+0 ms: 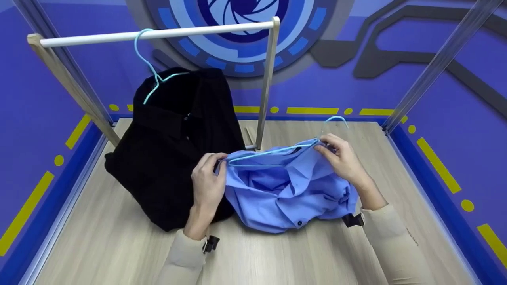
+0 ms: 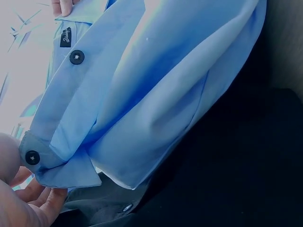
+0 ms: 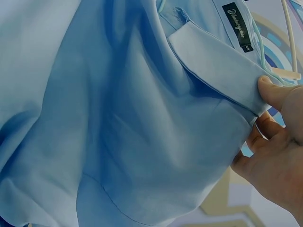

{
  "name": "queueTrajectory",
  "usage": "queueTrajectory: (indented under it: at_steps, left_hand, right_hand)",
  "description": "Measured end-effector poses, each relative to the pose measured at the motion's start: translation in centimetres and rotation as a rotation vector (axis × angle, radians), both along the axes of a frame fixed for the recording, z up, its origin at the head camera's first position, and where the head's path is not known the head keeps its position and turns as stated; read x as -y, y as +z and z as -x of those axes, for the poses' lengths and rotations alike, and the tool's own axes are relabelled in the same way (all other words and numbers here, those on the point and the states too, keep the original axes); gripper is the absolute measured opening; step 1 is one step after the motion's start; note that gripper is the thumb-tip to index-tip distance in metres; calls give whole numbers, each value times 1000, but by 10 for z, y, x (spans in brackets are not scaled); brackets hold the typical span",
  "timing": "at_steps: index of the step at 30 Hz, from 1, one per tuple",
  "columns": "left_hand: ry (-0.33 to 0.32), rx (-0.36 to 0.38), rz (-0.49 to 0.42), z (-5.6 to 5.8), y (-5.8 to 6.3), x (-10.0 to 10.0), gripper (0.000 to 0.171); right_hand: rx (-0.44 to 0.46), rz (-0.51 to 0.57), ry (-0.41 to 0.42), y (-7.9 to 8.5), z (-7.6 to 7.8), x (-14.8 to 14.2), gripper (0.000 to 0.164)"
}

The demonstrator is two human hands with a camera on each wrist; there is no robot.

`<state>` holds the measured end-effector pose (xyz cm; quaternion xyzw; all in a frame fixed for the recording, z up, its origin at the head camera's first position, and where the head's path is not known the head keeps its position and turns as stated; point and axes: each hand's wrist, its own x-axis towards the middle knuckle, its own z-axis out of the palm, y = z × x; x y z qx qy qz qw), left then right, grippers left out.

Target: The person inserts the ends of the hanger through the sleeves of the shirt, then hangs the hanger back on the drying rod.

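A light blue shirt (image 1: 261, 213) is held up by its collar between both hands, its body bunched below. My left hand (image 1: 208, 178) pinches one collar end beside a dark button (image 2: 32, 157). At the opposite side of the neck, my right hand (image 1: 344, 160) grips the collar (image 3: 218, 66) between thumb and fingers. A thin turquoise hanger (image 1: 273, 151) lies within the neck opening, its hook rising beyond the right hand. The label (image 3: 237, 27) shows inside the collar in the right wrist view. Most of the hanger's lower part is hidden by cloth.
A black shirt (image 1: 170, 158) on another turquoise hanger (image 1: 152, 75) hangs from the white rail (image 1: 214, 29) of a wooden-legged rack, close to my left hand. Beneath is a wood-grain tabletop (image 1: 119, 245), with blue printed walls (image 1: 455, 87) around it.
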<state>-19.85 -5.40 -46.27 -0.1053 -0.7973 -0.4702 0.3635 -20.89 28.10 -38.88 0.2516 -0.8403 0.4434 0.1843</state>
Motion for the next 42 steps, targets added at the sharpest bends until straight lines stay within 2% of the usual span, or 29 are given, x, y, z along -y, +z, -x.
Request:
queueTrajectory:
  at_steps: [7,14,16,21,28,35,42]
  left_hand:
    - [1,-14,6,2,4,0,17]
    - [8,-21,16,2,7,0,16]
    - [9,-22,17,2,9,0,15]
    - [11,-23,27,4,12,1,15]
    - [15,33,33,4,14,4,14]
    - [-1,93,14,8,14,8,12]
    - [2,117,11,13,12,12,13]
  right_hand:
    - [-34,-11,26,-1,1,-1,7]
    - [-83,-37,24,-28,22,-17,11]
    - [-99,-43,26,-29,23,-18,12]
    - [-140,-41,45,-21,18,-11,13]
    - [-110,-20,91,-2,4,-4,13]
    - [-77,-9,158,-2,3,-10,13]
    - [-73,-9,236,-2,5,-13,22]
